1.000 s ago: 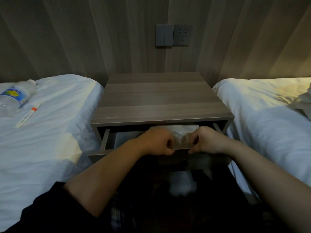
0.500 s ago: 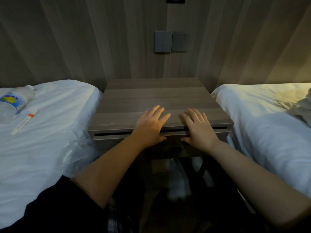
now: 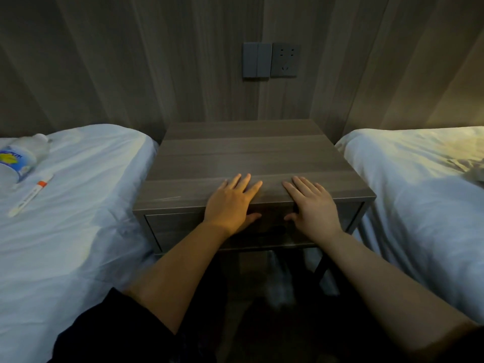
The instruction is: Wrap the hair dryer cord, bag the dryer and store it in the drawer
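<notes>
A wooden nightstand [image 3: 246, 158] stands between two beds with white sheets, against a wood-panelled wall; its drawer [image 3: 178, 226] sits pushed flush into the front, so nothing of its inside shows; the hair dryer and its bag are not visible anywhere in the view, and whether they lie inside the drawer cannot be told from here. The left hand [image 3: 230, 205] lies open and flat, fingers spread over the front edge of the nightstand top, thumb hanging down against the drawer front; it grips nothing. The right hand [image 3: 315, 208] lies just beside it, likewise open and flat, fingers on the top surface and thumb down on the drawer front; it too holds nothing; the two hands are near each other but not touching. Both forearms reach in from the bottom of the view, the left one coming out of a dark sleeve [image 3: 110, 334].

On the left bed [image 3: 78, 231] a plastic water bottle [image 3: 15, 161] with a blue and yellow label lies on its side near the edge of the view; just beside it lies a thin white pen [image 3: 31, 195] with an orange band. On the wall above the nightstand a grey switch [image 3: 256, 60] sits touching a grey socket [image 3: 285, 60]. The right bed [image 3: 424, 218] carries a crumpled thing at the far right edge, too cut off to identify; the floor under the nightstand is dark and blurred.
</notes>
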{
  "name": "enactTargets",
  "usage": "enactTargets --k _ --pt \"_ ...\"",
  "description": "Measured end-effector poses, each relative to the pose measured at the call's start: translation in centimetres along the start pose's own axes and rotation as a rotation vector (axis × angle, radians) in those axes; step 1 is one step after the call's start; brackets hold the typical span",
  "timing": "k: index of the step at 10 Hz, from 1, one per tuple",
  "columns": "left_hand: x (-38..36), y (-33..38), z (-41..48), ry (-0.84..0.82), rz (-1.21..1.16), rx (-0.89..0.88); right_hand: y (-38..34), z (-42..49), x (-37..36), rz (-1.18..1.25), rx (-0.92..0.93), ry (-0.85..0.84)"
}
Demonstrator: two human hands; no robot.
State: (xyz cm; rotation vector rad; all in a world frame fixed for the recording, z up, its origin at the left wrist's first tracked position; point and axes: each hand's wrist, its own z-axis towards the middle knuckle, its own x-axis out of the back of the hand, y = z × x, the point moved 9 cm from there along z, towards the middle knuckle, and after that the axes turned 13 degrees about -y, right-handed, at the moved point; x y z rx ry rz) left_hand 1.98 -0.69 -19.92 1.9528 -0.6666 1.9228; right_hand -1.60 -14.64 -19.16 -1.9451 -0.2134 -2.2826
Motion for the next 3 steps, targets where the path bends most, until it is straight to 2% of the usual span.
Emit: enactTargets --k 1,2,3 --pt "0.2 -0.1 -0.1 0.009 -0.013 0.003 -0.2 0.0 -0.1 0.008 -0.017 -0.067" --pt "0.4 -0.1 -0.1 0.025 -0.021 0.003 -0.3 0.0 0.4 0.121 0.018 -0.151" --pt "0.3 -0.1 -0.2 0.007 -0.04 0.005 0.5 -0.8 5.4 0.644 0.01 -0.147"
